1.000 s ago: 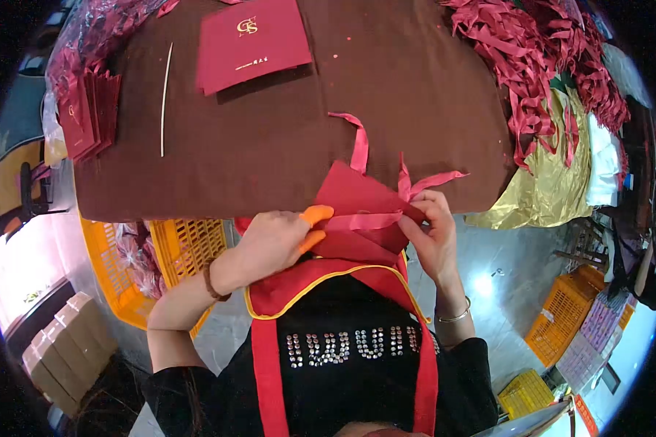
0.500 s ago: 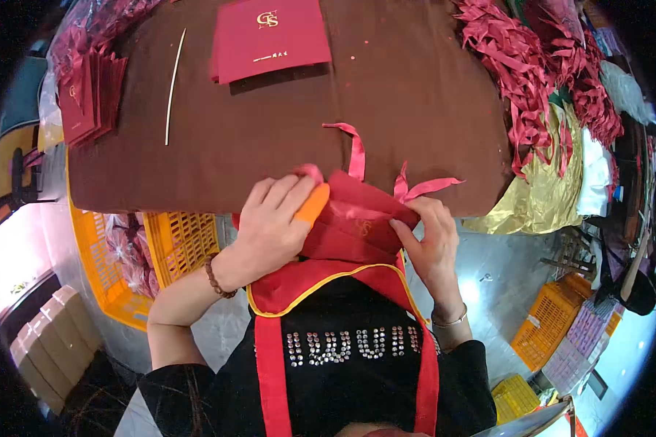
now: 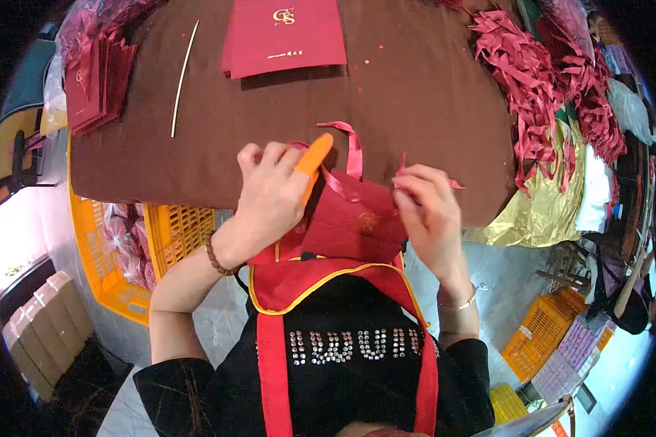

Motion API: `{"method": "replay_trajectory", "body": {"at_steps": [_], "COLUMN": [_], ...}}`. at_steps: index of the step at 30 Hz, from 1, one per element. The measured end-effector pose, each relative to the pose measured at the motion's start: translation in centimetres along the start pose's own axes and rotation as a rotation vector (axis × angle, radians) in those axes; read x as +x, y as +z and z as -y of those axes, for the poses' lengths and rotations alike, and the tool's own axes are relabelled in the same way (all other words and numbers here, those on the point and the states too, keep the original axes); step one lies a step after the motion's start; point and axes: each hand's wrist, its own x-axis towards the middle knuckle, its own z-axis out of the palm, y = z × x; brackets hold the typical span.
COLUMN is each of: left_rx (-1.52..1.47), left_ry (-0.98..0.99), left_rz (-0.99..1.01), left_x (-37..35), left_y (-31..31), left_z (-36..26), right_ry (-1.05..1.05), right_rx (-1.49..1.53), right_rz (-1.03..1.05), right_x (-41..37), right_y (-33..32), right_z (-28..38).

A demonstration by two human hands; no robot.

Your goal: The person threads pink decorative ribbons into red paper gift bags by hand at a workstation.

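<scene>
A small dark red paper gift bag (image 3: 357, 218) with a gold logo lies at the table's near edge, against the red apron. Pink ribbon (image 3: 354, 156) rises from it, and one strand loops toward my left hand (image 3: 271, 191). That hand is closed at the bag's left side, the strand passing behind its curled fingers. An orange cover (image 3: 315, 156), apparently on one finger, points up and right. At the bag's upper right corner, my right hand (image 3: 431, 211) pinches the other ribbon, whose ends stick out past the fingers. The fingertips partly hide this grip.
A stack of red bags (image 3: 288, 44) lies on the brown tablecloth (image 3: 415, 95), with a thin white stick (image 3: 184, 80) to its left. More bags (image 3: 98, 84) stand at far left. Ribbons (image 3: 521, 80) pile up at right. Orange crates (image 3: 178, 240) sit below the table.
My right hand has shifted from the bag's edge up to the ribbon at its corner. The left hand's orange-covered finger now extends upward, and more of the bag's front shows.
</scene>
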Motion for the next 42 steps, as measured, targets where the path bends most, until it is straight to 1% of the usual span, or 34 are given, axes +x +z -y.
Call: {"method": "replay_trajectory", "body": {"at_steps": [1,2,4,6,8,9,11,12,14,15,17,19,21,22,24,25,26,28,29,30,32,33,34,37,38,41,42], "left_rx": [0.036,0.038,-0.057,-0.044,-0.21,-0.212,-0.233,-0.232,-0.114,-0.168,-0.141,-0.115,-0.211,-0.211,-0.368,-0.388,-0.386,-0.268,-0.289,-0.29,-0.215,-0.151,-0.149,-0.114,-0.117,-0.126,-0.126], "left_ry": [-0.046,-0.047,-0.142,-0.127,-0.175,-0.174,-0.028,-0.029,0.135,0.11,0.125,0.141,0.052,0.054,-0.1,-0.07,-0.07,-0.061,-0.082,-0.08,-0.074,-0.027,-0.027,0.004,0.009,0.049,0.051], "left_rz": [0.053,0.054,0.078,0.09,0.071,0.075,-0.108,-0.107,0.064,0.08,0.101,0.12,0.123,0.123,0.031,-0.062,-0.063,-0.24,-0.279,-0.278,-0.199,-0.185,-0.186,-0.213,-0.211,-0.305,-0.3], "left_x": [0.4,0.4,0.0,-0.6,-0.9,-0.7,-0.2,-0.2,-0.1,0.0,0.3,0.7,1.1,1.2,1.3,1.1,1.2,1.6,2.0,2.4,3.4,3.7,3.8,4.0,4.0,3.7,3.6], "left_y": [-0.2,-0.2,-0.1,0.2,-0.2,-0.5,-1.1,-1.2,-1.2,-1.0,-1.1,-1.4,-1.9,-1.8,-1.7,-0.6,0.0,0.9,1.3,1.2,0.8,1.3,1.9,3.3,3.3,2.7,2.3], "left_z": [0.1,0.4,1.5,2.2,1.9,1.8,1.6,1.6,1.8,1.6,1.6,1.4,1.1,1.0,0.9,1.3,1.4,1.3,1.0,0.7,0.1,0.1,0.3,1.1,1.1,1.0,0.9], "right_ry": [-0.039,-0.039,-0.103,-0.137,-0.135,-0.131,0.0,0.0,0.037,0.037,0.154,0.187,0.222,0.23,0.238,0.242,0.245,0.228,0.214,0.215,0.184,0.182,0.186,0.197,0.201,0.237,0.24], "right_rx": [0.031,0.033,0.033,0.035,0.024,0.026,0.088,0.089,0.179,0.179,0.297,0.319,0.341,0.345,0.349,0.357,0.365,0.355,0.345,0.345,0.309,0.31,0.302,0.297,0.299,0.353,0.357], "right_rz": [0.039,0.04,0.148,0.137,0.209,0.209,0.282,0.283,0.344,0.345,0.379,0.375,0.368,0.36,0.35,0.346,0.342,0.333,0.324,0.322,0.321,0.32,0.32,0.312,0.311,0.307,0.306], "right_x": [0.6,0.9,1.3,1.5,1.7,1.6,1.5,1.6,1.9,1.9,2.0,2.0,1.9,1.9,1.7,1.7,1.7,1.7,1.6,1.6,1.5,1.5,1.4,1.3,1.2,1.2,1.2], "right_y": [0.4,0.8,1.6,1.7,1.5,1.5,1.4,1.3,1.1,1.1,1.3,1.3,1.2,1.2,1.2,1.1,1.1,1.3,1.3,1.4,1.5,1.5,1.5,1.3,1.2,1.2,1.2], "right_z": [0.2,0.0,-0.7,-1.1,-1.3,-1.2,-1.2,-1.1,-1.0,-1.2,-1.6,-1.4,-1.5,-1.6,-1.6,-1.6,-1.5,-1.5,-1.5,-1.5,-1.5,-1.5,-1.5,-1.6,-1.6,-1.8,-1.9]}}
